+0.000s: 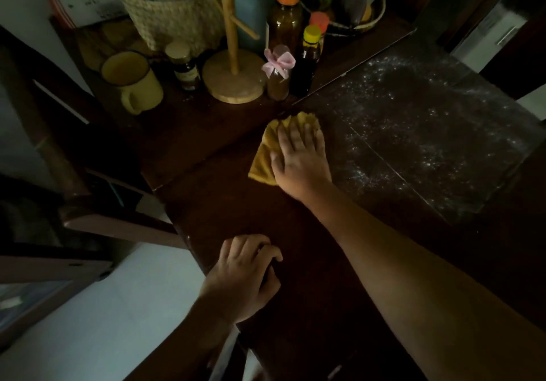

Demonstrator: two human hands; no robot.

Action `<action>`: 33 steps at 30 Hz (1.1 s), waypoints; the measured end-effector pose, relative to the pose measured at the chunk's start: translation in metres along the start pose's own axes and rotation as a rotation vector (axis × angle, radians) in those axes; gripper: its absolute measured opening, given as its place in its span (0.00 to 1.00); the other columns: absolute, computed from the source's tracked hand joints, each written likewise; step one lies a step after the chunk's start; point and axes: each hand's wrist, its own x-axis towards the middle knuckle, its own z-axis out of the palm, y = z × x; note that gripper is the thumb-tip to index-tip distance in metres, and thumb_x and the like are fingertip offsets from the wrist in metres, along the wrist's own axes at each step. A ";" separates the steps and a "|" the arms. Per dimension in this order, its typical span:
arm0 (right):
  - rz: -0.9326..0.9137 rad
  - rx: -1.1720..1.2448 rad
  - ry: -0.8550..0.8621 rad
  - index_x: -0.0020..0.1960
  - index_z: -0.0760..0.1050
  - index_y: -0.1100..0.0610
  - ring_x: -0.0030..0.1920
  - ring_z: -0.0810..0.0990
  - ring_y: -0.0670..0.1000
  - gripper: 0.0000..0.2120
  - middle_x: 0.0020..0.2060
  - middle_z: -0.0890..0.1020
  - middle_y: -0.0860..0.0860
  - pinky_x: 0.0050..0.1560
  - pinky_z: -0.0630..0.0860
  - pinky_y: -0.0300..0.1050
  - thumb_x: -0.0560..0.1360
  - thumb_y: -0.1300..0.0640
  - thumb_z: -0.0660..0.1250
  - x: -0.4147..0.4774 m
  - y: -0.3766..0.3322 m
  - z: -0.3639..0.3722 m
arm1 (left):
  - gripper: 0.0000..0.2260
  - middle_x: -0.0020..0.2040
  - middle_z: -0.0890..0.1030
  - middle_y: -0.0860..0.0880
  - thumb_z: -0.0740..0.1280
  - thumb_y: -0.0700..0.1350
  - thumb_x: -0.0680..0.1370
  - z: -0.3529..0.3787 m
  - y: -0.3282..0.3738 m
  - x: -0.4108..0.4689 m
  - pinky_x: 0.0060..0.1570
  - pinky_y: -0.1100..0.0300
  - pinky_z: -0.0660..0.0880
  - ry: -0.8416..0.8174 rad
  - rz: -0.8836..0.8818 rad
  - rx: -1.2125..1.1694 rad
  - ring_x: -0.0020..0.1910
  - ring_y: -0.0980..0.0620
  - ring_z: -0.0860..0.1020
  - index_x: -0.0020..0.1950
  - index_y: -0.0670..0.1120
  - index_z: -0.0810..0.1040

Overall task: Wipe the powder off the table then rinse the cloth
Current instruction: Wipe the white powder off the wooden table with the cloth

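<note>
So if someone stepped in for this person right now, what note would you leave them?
Right hand: flat, pressing the yellow cloth on the table, at the left edge of the powder.
Left hand: rests near the table's edge, fingers loosely curled, holding nothing.
Done: little I can see; powder covers the patch right of the cloth.
To do: wipe it all, then rinse the cloth.

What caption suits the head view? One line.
Right hand presses a yellow cloth on the table beside white powder; left hand rests nearby.
</note>
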 end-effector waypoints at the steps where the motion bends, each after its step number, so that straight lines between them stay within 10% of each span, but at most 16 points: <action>1: -0.078 0.004 0.023 0.82 0.51 0.53 0.80 0.48 0.63 0.32 0.81 0.54 0.58 0.79 0.42 0.61 0.82 0.40 0.46 -0.015 -0.007 0.002 | 0.10 0.56 0.75 0.53 0.63 0.53 0.74 0.000 0.001 0.000 0.55 0.55 0.73 0.000 0.006 0.001 0.56 0.52 0.72 0.54 0.56 0.75; 10: -0.657 0.016 -0.220 0.81 0.51 0.40 0.81 0.38 0.57 0.27 0.82 0.46 0.45 0.78 0.38 0.60 0.83 0.39 0.49 -0.021 -0.106 0.014 | 0.15 0.56 0.77 0.49 0.66 0.54 0.75 0.007 -0.002 0.001 0.56 0.52 0.72 -0.041 0.092 0.108 0.55 0.47 0.73 0.58 0.50 0.78; 17: -1.053 0.127 -0.360 0.69 0.72 0.33 0.81 0.43 0.48 0.17 0.78 0.60 0.37 0.78 0.35 0.52 0.80 0.39 0.59 -0.027 -0.082 0.007 | 0.04 0.44 0.76 0.50 0.66 0.48 0.74 0.000 0.000 0.000 0.46 0.53 0.71 -0.045 0.296 -0.007 0.42 0.48 0.72 0.46 0.50 0.77; 23: -0.765 0.210 -0.308 0.68 0.73 0.34 0.81 0.44 0.47 0.19 0.78 0.61 0.36 0.78 0.39 0.58 0.78 0.38 0.60 -0.030 0.011 -0.011 | 0.04 0.44 0.76 0.53 0.62 0.49 0.78 0.000 0.002 -0.002 0.48 0.56 0.68 -0.047 0.319 0.059 0.42 0.51 0.73 0.49 0.53 0.76; 29: 0.001 0.110 -0.082 0.76 0.58 0.32 0.81 0.44 0.52 0.22 0.80 0.55 0.39 0.78 0.44 0.64 0.82 0.37 0.48 -0.092 0.067 -0.010 | 0.15 0.60 0.75 0.51 0.59 0.56 0.78 -0.007 0.009 0.004 0.61 0.46 0.67 -0.132 0.039 0.115 0.58 0.49 0.74 0.64 0.56 0.71; 33: 0.028 0.089 -0.111 0.78 0.50 0.33 0.81 0.41 0.51 0.25 0.81 0.49 0.38 0.79 0.44 0.60 0.82 0.39 0.45 -0.164 0.072 -0.004 | 0.21 0.63 0.73 0.49 0.59 0.59 0.76 -0.005 0.015 0.008 0.59 0.44 0.71 -0.189 -0.031 0.174 0.59 0.46 0.76 0.67 0.55 0.70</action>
